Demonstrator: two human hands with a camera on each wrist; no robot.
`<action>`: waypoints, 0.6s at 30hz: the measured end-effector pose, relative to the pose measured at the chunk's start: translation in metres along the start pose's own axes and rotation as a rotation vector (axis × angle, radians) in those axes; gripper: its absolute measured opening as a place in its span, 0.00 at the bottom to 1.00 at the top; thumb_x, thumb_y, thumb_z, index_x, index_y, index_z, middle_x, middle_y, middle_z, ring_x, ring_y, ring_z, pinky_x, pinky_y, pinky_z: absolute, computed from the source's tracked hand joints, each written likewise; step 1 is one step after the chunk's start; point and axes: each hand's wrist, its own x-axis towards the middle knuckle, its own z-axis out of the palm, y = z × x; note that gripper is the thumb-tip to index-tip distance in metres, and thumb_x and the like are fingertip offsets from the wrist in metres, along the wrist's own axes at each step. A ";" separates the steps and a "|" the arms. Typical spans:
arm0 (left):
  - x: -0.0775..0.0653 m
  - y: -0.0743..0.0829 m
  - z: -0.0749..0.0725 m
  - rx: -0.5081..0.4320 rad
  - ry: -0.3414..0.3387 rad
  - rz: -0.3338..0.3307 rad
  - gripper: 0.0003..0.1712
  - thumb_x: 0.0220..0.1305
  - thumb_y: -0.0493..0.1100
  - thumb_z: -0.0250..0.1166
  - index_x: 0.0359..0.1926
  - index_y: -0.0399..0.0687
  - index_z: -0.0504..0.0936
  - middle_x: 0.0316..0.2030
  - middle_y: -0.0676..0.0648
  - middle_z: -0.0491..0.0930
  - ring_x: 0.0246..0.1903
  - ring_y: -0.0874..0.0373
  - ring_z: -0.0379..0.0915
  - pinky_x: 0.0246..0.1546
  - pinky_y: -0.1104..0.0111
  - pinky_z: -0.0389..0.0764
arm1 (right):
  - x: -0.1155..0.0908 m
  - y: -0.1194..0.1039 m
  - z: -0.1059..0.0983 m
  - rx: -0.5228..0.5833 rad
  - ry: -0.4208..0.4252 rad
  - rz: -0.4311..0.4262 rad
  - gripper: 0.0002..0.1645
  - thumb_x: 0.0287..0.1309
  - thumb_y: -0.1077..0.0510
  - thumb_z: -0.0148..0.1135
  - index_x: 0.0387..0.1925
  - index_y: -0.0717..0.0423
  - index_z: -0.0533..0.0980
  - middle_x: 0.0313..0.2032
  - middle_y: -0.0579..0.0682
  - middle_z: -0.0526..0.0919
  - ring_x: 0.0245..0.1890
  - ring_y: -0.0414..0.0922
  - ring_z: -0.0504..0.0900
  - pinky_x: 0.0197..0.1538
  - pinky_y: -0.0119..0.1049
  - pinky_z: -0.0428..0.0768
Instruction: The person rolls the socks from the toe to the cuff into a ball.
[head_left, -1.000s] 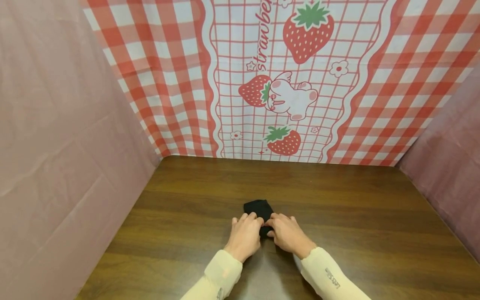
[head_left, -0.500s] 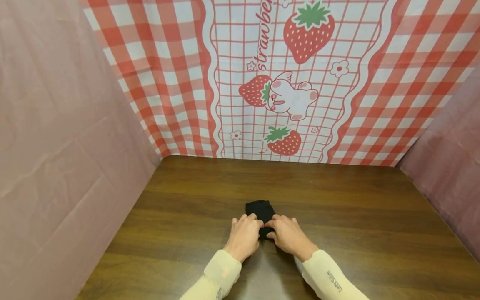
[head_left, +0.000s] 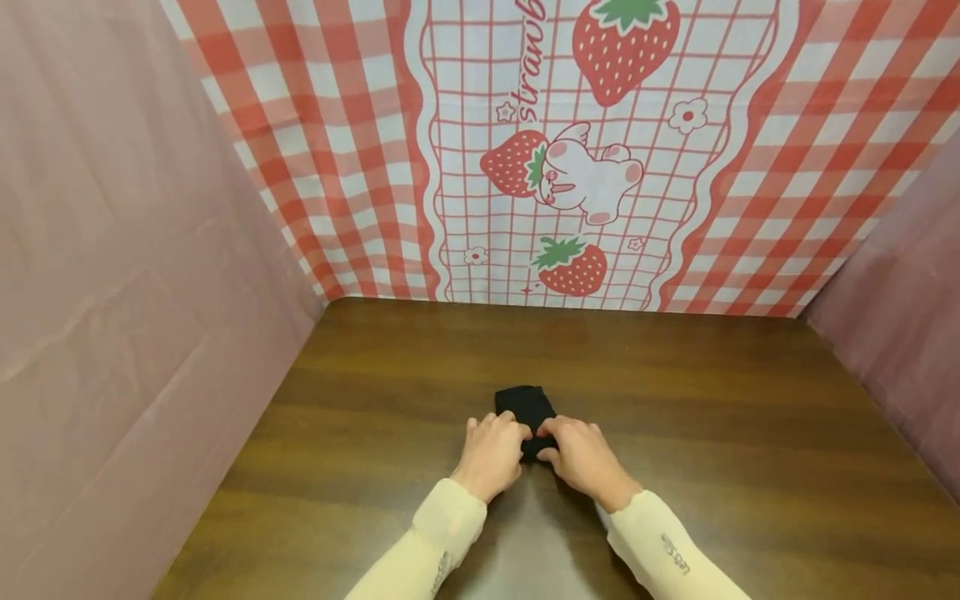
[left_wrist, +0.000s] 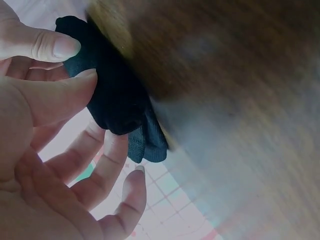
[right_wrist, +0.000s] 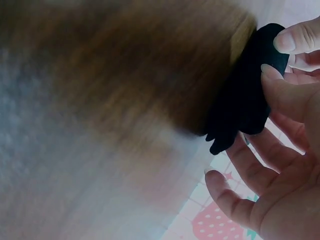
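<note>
A small black cloth (head_left: 523, 402), folded or rolled at its near end, lies on the brown table in the head view. My left hand (head_left: 489, 457) pinches its near left edge between thumb and fingers. On the opposite side, my right hand (head_left: 587, 460) pinches the near right edge, with the two hands' fingertips almost meeting. The left wrist view shows the black cloth (left_wrist: 107, 82) as a thick roll with loose folded layers at one end. From the right wrist, the same black cloth (right_wrist: 245, 90) has thin flaps at its lower end. Its exact kind cannot be told.
The wood-grain table (head_left: 720, 433) extends on all sides of the hands. A red-and-white checked strawberry curtain (head_left: 570, 167) hangs along the back edge. Plain pink cloth walls (head_left: 150, 292) stand at left and right.
The head view has tilted slightly, so table and curtain sit higher. The cloth's far end has turned a little to the right. Both hands keep their pinch on its near end.
</note>
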 end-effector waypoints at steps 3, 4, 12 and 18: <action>0.004 -0.002 -0.003 -0.003 -0.015 -0.001 0.13 0.57 0.39 0.73 0.45 0.56 0.89 0.39 0.51 0.82 0.35 0.52 0.76 0.30 0.64 0.62 | 0.003 0.000 -0.001 0.007 -0.007 0.006 0.12 0.50 0.62 0.76 0.37 0.56 0.82 0.36 0.49 0.83 0.39 0.52 0.83 0.42 0.55 0.76; 0.005 -0.002 -0.003 -0.002 -0.020 -0.001 0.14 0.57 0.40 0.73 0.45 0.56 0.89 0.40 0.52 0.82 0.36 0.52 0.76 0.30 0.64 0.62 | 0.003 0.000 -0.001 0.009 -0.006 0.001 0.12 0.49 0.63 0.76 0.37 0.57 0.82 0.36 0.50 0.83 0.40 0.53 0.82 0.43 0.55 0.76; 0.004 -0.003 -0.004 -0.010 -0.042 -0.005 0.13 0.57 0.41 0.73 0.45 0.56 0.89 0.40 0.51 0.82 0.37 0.51 0.77 0.31 0.62 0.65 | 0.002 -0.003 0.001 0.032 0.039 -0.029 0.14 0.44 0.68 0.77 0.35 0.60 0.83 0.36 0.50 0.81 0.42 0.53 0.81 0.48 0.55 0.76; 0.002 -0.002 -0.001 -0.009 -0.013 0.017 0.14 0.56 0.40 0.73 0.45 0.55 0.89 0.40 0.51 0.81 0.36 0.51 0.76 0.31 0.62 0.65 | 0.001 -0.003 0.001 0.031 0.031 0.005 0.12 0.45 0.68 0.77 0.34 0.58 0.83 0.35 0.49 0.81 0.41 0.53 0.81 0.46 0.56 0.76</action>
